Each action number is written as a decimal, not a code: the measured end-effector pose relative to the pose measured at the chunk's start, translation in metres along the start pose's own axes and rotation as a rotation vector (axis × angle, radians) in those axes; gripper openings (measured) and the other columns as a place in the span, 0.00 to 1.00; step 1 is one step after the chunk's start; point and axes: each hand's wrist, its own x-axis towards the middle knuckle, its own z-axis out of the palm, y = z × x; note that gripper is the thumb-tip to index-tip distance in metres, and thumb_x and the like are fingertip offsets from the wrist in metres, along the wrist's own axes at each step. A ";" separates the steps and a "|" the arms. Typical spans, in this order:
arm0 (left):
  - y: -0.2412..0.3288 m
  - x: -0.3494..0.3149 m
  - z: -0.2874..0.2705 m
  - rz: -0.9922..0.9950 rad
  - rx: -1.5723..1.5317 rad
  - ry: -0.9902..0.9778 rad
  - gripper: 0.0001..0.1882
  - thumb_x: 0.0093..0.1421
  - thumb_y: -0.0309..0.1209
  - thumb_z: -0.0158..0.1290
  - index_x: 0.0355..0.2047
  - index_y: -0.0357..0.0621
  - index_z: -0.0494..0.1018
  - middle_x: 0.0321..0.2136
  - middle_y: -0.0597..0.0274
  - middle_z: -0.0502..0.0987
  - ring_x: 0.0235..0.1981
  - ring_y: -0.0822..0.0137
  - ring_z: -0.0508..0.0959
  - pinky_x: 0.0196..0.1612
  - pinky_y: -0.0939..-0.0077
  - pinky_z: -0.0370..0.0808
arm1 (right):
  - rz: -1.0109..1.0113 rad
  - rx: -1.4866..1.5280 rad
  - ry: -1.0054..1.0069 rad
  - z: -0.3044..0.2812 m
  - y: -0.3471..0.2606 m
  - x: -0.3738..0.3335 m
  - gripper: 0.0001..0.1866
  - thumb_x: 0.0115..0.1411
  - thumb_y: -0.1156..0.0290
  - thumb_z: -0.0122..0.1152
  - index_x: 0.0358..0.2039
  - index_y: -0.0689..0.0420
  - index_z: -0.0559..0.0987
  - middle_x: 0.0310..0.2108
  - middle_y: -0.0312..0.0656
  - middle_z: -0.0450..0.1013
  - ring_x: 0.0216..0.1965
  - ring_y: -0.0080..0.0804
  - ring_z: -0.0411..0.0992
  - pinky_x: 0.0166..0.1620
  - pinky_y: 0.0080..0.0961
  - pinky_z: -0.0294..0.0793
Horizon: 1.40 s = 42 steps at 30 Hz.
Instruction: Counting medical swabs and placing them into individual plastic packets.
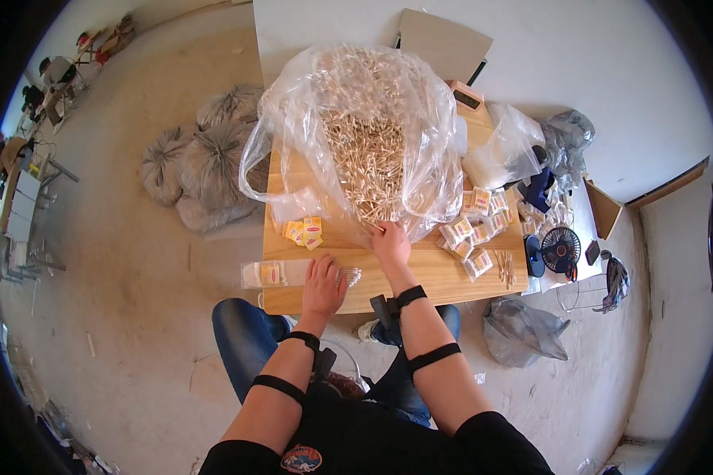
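Observation:
A big clear plastic bag (285, 103) lies open toward me on the wooden table, filled with loose cotton swabs (364, 154). At its near mouth my right hand (392, 247) is closed, with the fingertips pinching swabs at the edge of the pile. My left hand (322, 289) rests near the table's front edge, its fingers stretched out over the end of a clear flat packet (293, 273). White swab tips (350, 276) stick out to the right from under that hand. A yellow-and-white label (271, 274) shows on the packet. Small yellow cards (305, 232) lie just beyond it.
Several filled swab packets (474, 226) are heaped on the right, beside a few loose swabs (505, 267). A dark fan (561, 248) stands beyond the table's right edge. Grey sacks (214, 158) sit on the floor at left, and a grey plastic bag (523, 331) at right.

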 end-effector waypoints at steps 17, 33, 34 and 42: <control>-0.001 -0.001 -0.001 -0.037 -0.064 0.004 0.26 0.58 0.35 0.55 0.54 0.36 0.65 0.57 0.45 0.67 0.60 0.49 0.65 0.65 0.51 0.57 | -0.134 0.223 -0.136 -0.003 0.019 -0.068 0.10 0.56 0.66 0.64 0.32 0.60 0.83 0.30 0.50 0.77 0.32 0.43 0.76 0.35 0.33 0.74; -0.004 0.000 0.000 -0.003 0.001 -0.047 0.22 0.58 0.36 0.54 0.51 0.41 0.69 0.58 0.50 0.67 0.63 0.51 0.63 0.66 0.51 0.55 | -0.121 -0.009 -0.096 -0.006 0.026 -0.030 0.08 0.57 0.68 0.60 0.37 0.54 0.75 0.37 0.47 0.76 0.39 0.51 0.74 0.40 0.44 0.74; -0.004 0.000 0.000 -0.005 0.000 -0.045 0.21 0.58 0.35 0.54 0.51 0.42 0.69 0.57 0.50 0.67 0.63 0.51 0.63 0.66 0.51 0.55 | -0.123 -0.008 -0.083 -0.010 0.025 -0.028 0.08 0.57 0.68 0.60 0.37 0.54 0.75 0.37 0.47 0.76 0.39 0.51 0.74 0.40 0.44 0.74; 0.001 0.000 -0.003 0.023 -0.014 -0.025 0.18 0.58 0.34 0.54 0.47 0.41 0.71 0.54 0.50 0.69 0.61 0.51 0.65 0.66 0.50 0.55 | -0.085 0.163 0.113 -0.051 0.060 -0.034 0.06 0.55 0.70 0.64 0.31 0.58 0.80 0.26 0.47 0.77 0.28 0.41 0.77 0.32 0.33 0.75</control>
